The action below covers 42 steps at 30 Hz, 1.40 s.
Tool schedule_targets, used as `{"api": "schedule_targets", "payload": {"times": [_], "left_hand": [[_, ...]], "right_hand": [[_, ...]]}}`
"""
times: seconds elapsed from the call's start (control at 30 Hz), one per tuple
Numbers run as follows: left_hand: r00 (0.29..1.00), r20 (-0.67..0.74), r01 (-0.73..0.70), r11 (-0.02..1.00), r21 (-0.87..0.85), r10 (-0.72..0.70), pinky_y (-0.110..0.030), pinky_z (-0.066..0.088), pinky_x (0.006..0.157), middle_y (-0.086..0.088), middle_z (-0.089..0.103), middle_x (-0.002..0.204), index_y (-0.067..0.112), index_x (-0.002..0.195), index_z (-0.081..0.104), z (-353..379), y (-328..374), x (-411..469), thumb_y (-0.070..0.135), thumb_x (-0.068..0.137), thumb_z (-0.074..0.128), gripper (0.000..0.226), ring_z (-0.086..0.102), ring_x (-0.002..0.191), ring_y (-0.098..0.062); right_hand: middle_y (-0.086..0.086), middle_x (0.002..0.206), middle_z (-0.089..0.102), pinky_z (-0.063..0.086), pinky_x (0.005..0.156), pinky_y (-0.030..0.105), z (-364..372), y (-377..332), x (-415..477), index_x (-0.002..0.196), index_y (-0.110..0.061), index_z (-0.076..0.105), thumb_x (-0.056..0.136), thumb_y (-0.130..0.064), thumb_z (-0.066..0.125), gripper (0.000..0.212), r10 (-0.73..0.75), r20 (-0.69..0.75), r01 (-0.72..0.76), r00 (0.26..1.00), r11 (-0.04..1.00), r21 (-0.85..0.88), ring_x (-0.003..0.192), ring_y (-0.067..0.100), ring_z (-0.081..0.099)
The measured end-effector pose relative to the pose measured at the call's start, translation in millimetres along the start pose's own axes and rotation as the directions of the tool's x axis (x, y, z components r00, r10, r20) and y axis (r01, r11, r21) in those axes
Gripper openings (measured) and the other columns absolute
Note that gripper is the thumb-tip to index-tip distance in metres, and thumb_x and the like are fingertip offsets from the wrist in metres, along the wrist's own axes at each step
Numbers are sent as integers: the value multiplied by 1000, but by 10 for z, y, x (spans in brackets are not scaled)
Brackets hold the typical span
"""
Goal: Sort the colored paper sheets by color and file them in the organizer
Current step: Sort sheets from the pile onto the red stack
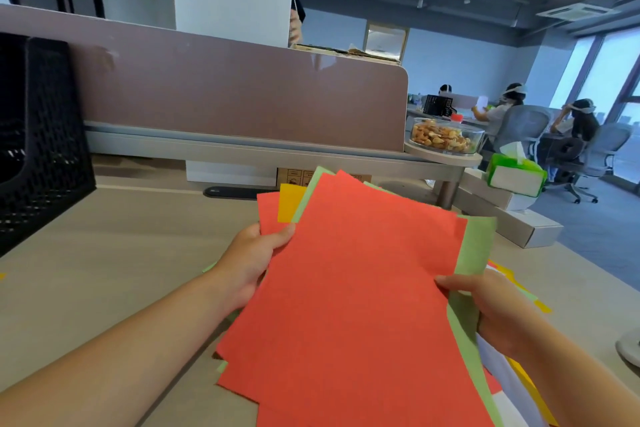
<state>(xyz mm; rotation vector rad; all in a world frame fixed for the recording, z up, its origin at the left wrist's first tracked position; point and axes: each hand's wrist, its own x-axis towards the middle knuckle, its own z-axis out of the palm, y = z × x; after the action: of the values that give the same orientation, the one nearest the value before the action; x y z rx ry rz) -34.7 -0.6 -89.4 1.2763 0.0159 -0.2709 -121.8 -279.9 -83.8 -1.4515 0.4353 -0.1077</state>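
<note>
Head view: both hands hold a fanned stack of paper sheets above the desk (121, 236), well apart, one at each side edge. The left hand (252, 260) grips the stack's left edge with its thumb on top, probably so the fan stays spread and each colour shows. The right hand (491, 308) pinches the right edge where the top red sheet (346, 288) meets a green sheet (478, 243) — likely to peel one colour off. A yellow sheet (291, 201) peeks out beyond the left thumb. More loose sheets (509, 388) lie under the right hand. The black mesh organizer (41, 135) stands far left of the left hand — nothing visibly filed yet.
</note>
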Motion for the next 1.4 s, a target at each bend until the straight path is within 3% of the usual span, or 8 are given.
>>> {"api": "schedule_targets", "payload": {"times": [0.13,0.3,0.47,0.63,0.93,1.1,1.2,1.4], "left_hand": [[974,106,187,976,115,-200,-24,54,46,-6,70,63,7,85,65,-31,-7,-40,-5,90,51,19,67,50,-16],[998,-4,-63,961,269,66,-28,51,61,-4,74,83,16,91,67,17,-66,-75,2,72,79,27,70,74,-21],[1000,28,4,976,219,-10,-36,55,68,-9,75,86,15,101,66,-1,-64,-68,15,78,76,25,70,77,-25],[998,63,-47,878,476,19,-40,54,85,-6,74,91,15,99,68,-15,-118,-57,3,78,74,24,69,86,-25],[986,163,-104,907,408,40,-36,56,76,-1,75,93,23,102,66,-37,-106,-77,16,70,83,37,71,88,-21],[980,16,-187,908,375,196,-29,51,67,-2,73,93,19,99,64,-53,-132,-7,7,73,80,32,68,83,-19],[976,-43,-183,906,382,215,-28,50,63,-3,72,90,17,98,65,-109,-141,49,9,80,74,22,67,80,-21],[969,-67,-183,875,449,237,-30,50,67,-5,71,90,19,91,64,-113,-185,87,7,89,63,12,66,81,-23]], "right_hand": [[8,67,72,54,68,34,-37,16,52,91,0,67,79,4,59,15,13,-116,1,993,993,121,52,19,68],[0,57,68,49,48,21,-69,-3,30,88,-8,67,81,-3,64,9,-85,-122,92,989,994,54,48,14,64],[17,89,71,59,70,40,-82,-2,22,101,0,67,76,4,64,26,-1,-38,5,999,993,115,66,26,69],[27,86,70,56,76,51,-100,16,8,95,9,67,72,7,69,23,77,-73,-88,994,983,-162,70,36,68],[14,80,74,59,61,37,-148,5,66,103,-3,68,77,-16,72,29,-102,-130,109,986,993,52,58,24,70],[6,76,74,56,49,28,-118,-38,2,100,-4,65,60,-19,81,46,-7,81,-6,997,988,154,61,16,71],[13,86,74,59,57,30,-83,-25,-21,102,1,65,71,3,68,32,-25,149,8,989,994,111,68,20,72],[23,93,71,56,77,44,-108,32,78,101,4,66,77,10,62,25,-77,-109,77,991,997,-1,72,31,68]]}}
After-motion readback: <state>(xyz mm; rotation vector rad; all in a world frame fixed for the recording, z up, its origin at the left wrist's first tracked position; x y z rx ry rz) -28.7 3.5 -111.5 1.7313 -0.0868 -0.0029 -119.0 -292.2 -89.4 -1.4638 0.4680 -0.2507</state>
